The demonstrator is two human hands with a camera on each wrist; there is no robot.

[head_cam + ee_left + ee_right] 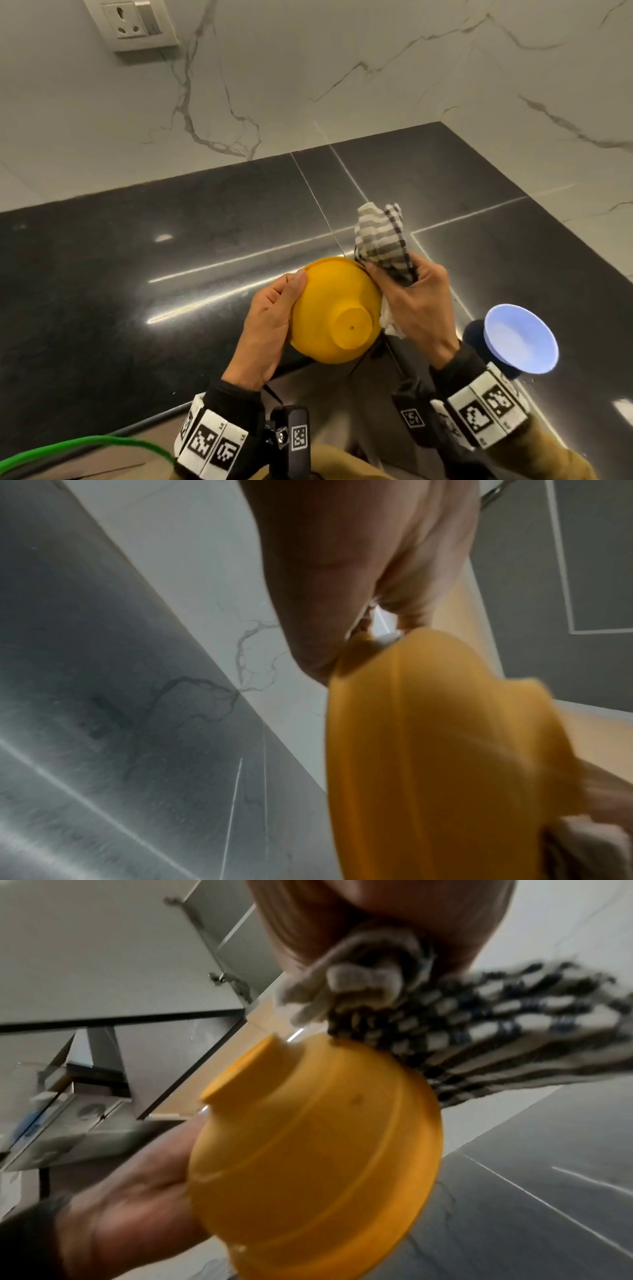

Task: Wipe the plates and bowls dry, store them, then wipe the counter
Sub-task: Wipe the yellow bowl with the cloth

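Our left hand [263,329] grips the round yellow plastic bowl [334,310], our right hand [414,301] clutches the striped dishcloth [382,236]; hard rubbing could knock it loose.

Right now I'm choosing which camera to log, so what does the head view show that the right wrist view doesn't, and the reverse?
Only the head view shows the pale blue plastic bowl on the dark stone counter and the wall socket. Only the right wrist view shows white cabinet doors. Both show the hands, left hand gripping the upturned yellow plastic bowl, right hand gripping the striped cloth.
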